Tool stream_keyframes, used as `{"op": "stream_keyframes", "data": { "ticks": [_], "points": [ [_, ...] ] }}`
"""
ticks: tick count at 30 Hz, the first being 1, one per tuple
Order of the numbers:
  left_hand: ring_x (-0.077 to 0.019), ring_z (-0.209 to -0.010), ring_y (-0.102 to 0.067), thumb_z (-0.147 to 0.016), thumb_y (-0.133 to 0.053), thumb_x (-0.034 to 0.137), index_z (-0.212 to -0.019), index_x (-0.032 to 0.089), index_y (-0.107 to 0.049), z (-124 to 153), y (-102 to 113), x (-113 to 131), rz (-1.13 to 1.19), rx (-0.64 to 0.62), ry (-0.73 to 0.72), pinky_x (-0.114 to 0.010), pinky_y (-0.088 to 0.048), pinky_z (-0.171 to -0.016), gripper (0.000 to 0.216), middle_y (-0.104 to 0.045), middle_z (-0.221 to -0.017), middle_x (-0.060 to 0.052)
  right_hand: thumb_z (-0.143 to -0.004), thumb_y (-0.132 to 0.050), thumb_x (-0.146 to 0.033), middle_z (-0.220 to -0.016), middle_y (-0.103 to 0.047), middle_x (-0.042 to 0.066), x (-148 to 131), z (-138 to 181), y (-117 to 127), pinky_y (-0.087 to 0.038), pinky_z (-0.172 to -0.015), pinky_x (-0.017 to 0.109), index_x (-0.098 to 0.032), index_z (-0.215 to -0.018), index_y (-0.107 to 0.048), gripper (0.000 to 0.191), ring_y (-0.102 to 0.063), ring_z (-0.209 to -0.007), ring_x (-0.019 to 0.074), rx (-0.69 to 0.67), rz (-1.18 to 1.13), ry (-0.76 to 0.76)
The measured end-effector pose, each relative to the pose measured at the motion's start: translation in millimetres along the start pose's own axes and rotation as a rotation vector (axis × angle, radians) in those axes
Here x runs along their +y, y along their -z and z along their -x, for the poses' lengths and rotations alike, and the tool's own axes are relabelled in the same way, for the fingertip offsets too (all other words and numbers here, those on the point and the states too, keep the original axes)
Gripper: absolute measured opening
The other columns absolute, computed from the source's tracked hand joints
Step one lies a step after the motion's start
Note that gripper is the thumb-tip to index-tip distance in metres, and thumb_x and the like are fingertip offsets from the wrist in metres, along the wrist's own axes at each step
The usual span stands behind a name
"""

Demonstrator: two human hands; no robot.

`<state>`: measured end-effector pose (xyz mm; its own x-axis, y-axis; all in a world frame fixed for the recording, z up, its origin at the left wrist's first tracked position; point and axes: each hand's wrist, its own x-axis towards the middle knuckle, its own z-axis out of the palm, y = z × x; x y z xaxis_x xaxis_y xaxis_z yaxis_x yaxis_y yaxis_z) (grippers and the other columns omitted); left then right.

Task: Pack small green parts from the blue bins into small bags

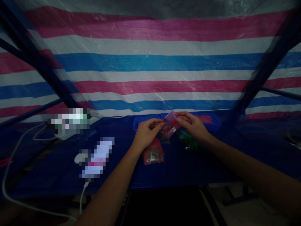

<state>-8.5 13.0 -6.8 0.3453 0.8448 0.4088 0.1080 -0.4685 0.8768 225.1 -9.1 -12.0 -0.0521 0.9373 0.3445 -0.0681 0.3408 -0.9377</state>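
Observation:
Between my two hands, above the blue table, is a small clear plastic bag [169, 125] with something pink and purple in it. My left hand [149, 130] pinches its left edge between thumb and fingers. My right hand [191, 124] grips the upper right edge. Below my left hand lies a red packet [154, 153] with a clear, shiny front; its contents are too dark to name. Under my right hand is a bundle of green material [189, 141], partly covered by the hand and forearm.
Behind my hands stand blue trays, a left one [136, 123] and a right one [217, 124] with a flat red piece [204, 119]. At left are a blurred phone-like object [98, 160] with a white cable [81, 201], and a white round object [80, 157]. A striped sheet [150, 62] hangs behind.

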Motion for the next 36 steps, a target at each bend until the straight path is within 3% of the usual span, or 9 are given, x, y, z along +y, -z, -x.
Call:
{"op": "stream_keyframes", "data": {
  "ticks": [3, 17, 20, 23, 27, 29, 32, 34, 36],
  "points": [
    [-0.0204, -0.095, -0.075, -0.091, -0.073, 0.036, -0.112, 0.017, -0.073, 1.2, -2.0, 2.8, 0.02, -0.019, -0.003, -0.037, -0.061, -0.091, 0.028, -0.078, -0.106, -0.01, -0.076, -0.087, -0.041, -0.11, -0.078, 0.006, 4.1, -0.9, 0.6, -0.059, -0.095, 0.038, -0.025, -0.112, -0.068, 0.044, -0.074, -0.102, 0.0229, 0.021, 0.05, 0.032],
    [-0.021, -0.093, -0.076, -0.092, -0.071, 0.03, -0.118, 0.017, -0.069, -0.3, -2.3, -1.2, -0.041, -0.016, -0.036, -0.039, -0.061, -0.088, 0.03, -0.079, -0.102, -0.01, -0.074, -0.088, -0.042, -0.108, -0.077, 0.006, 5.7, 0.6, -1.2, -0.059, -0.097, 0.041, -0.024, -0.106, -0.067, 0.042, -0.074, -0.099, 0.0224, -0.039, 0.082, 0.008],
    [-0.0201, -0.095, -0.075, -0.092, -0.07, 0.028, -0.127, 0.018, -0.063, -0.2, -1.4, 2.3, -0.091, 0.031, -0.1, -0.037, -0.06, -0.087, 0.036, -0.077, -0.109, -0.01, -0.075, -0.087, -0.043, -0.097, -0.076, 0.005, 7.4, -1.2, -0.4, -0.06, -0.091, 0.04, -0.022, -0.095, -0.066, 0.036, -0.073, -0.09, 0.0211, -0.015, 0.082, -0.002],
    [-0.0212, -0.101, -0.072, -0.092, -0.071, 0.028, -0.119, 0.02, -0.067, 2.2, -1.1, 11.6, -0.317, 0.084, -0.234, -0.038, -0.058, -0.091, 0.028, -0.073, -0.116, -0.01, -0.077, -0.085, -0.042, -0.093, -0.073, 0.003, 8.5, -1.2, -0.9, -0.061, -0.083, 0.037, -0.024, -0.092, -0.063, 0.032, -0.071, -0.086, 0.0201, 0.042, 0.1, 0.035],
    [-0.0229, -0.103, -0.069, -0.091, -0.074, 0.038, -0.122, 0.022, -0.069, 7.4, -4.3, 21.6, -0.447, -0.065, -0.338, -0.039, -0.055, -0.095, 0.035, -0.072, -0.117, -0.009, -0.078, -0.085, -0.04, -0.095, -0.07, 0.002, 5.2, 5.1, -7.0, -0.061, -0.082, 0.034, -0.025, -0.092, -0.061, 0.032, -0.07, -0.092, 0.0201, 0.058, 0.093, 0.092],
    [-0.0246, -0.104, -0.069, -0.087, -0.078, 0.041, -0.127, 0.022, -0.068, 8.7, -6.1, 21.5, -0.467, -0.109, -0.344, -0.04, -0.055, -0.094, 0.045, -0.072, -0.12, -0.009, -0.077, -0.086, -0.041, -0.102, -0.071, 0.004, 0.3, 10.2, -10.9, -0.06, -0.087, 0.035, -0.025, -0.1, -0.063, 0.035, -0.07, -0.1, 0.0213, -0.034, 0.056, 0.076],
    [-0.0252, -0.102, -0.07, -0.093, -0.071, 0.037, -0.117, 0.021, -0.072, 7.3, -5.2, 16.9, -0.514, -0.098, -0.329, -0.04, -0.054, -0.092, 0.029, -0.074, -0.114, -0.009, -0.082, -0.082, -0.042, -0.117, -0.072, 0.007, -8.5, 15.7, -14.0, -0.057, -0.099, 0.04, -0.024, -0.114, -0.065, 0.041, -0.069, -0.11, 0.0229, -0.201, -0.003, 0.034],
    [-0.0244, -0.098, -0.071, -0.1, -0.06, 0.034, -0.112, 0.022, -0.075, 5.3, -2.1, 13.2, -0.507, -0.069, -0.278, -0.039, -0.055, -0.089, 0.023, -0.076, -0.107, -0.008, -0.086, -0.078, -0.043, -0.117, -0.072, 0.008, -11.4, 15.6, -13.2, -0.058, -0.097, 0.041, -0.023, -0.115, -0.066, 0.037, -0.07, -0.105, 0.0222, -0.197, -0.014, 0.03],
    [-0.0244, -0.096, -0.072, -0.102, -0.056, 0.036, -0.114, 0.022, -0.075, 3.7, 1.2, 10.4, -0.451, -0.028, -0.208, -0.038, -0.056, -0.086, 0.026, -0.077, -0.105, -0.007, -0.086, -0.078, -0.044, -0.108, -0.072, 0.007, -10.4, 12.4, -10.6, -0.061, -0.083, 0.036, -0.024, -0.111, -0.066, 0.034, -0.071, -0.092, 0.0199, -0.083, 0.016, 0.057]
  ]
}}
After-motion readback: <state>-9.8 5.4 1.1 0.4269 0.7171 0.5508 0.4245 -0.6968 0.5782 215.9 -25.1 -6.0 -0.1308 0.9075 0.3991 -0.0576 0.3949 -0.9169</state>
